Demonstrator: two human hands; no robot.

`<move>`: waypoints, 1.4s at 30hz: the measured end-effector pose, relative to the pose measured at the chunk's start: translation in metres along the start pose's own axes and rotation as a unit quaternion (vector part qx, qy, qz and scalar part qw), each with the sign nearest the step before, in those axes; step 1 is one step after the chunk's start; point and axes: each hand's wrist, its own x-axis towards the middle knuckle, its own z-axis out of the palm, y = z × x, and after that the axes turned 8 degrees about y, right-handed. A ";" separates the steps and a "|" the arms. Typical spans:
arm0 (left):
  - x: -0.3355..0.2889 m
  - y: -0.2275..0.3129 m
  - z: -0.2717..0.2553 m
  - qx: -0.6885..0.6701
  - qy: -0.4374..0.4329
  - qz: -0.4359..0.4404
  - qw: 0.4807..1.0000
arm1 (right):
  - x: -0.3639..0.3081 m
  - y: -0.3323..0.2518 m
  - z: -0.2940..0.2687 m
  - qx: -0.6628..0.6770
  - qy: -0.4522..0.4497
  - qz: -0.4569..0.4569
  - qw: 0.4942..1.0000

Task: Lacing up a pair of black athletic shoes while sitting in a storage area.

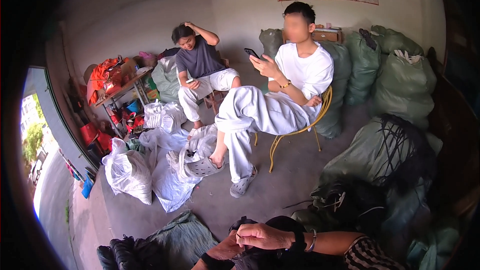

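My right hand (265, 236) reaches in from the right, its fingers closed and pressed against my left hand (226, 248) at the bottom middle. My left hand is also closed, with its fingers partly covered by the right. Whatever is between them is too small and dark to make out. Black material (283, 222) lies right behind and under both hands. On my right wrist are a dark band and a metal bangle (312, 240). Left of my hands lie dark bundled pieces (122, 254) beside a green woven sack (184, 234).
Ahead, a person in white (300, 70) sits on a yellow chair (274, 152) holding a phone. Another seated person (200, 62) looks at a phone. White plastic bags (129, 172) lie left. Full green sacks (405, 87) line the right, with black strands (400, 142) over a nearer one.
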 end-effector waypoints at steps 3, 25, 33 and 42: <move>-0.002 0.001 0.003 0.016 0.048 -0.008 0.999 | -0.001 -0.002 0.001 0.070 -0.013 -0.013 0.997; -0.006 0.021 0.012 -0.267 0.174 -0.015 0.948 | -0.211 0.147 -0.253 0.480 0.624 0.099 0.608; -0.004 0.032 0.013 -0.250 0.218 -0.020 0.943 | -0.196 0.162 -0.193 0.410 0.561 0.295 0.656; -0.030 0.010 -0.042 -0.429 0.412 0.071 0.801 | -0.069 0.044 -0.061 0.091 0.149 0.261 0.950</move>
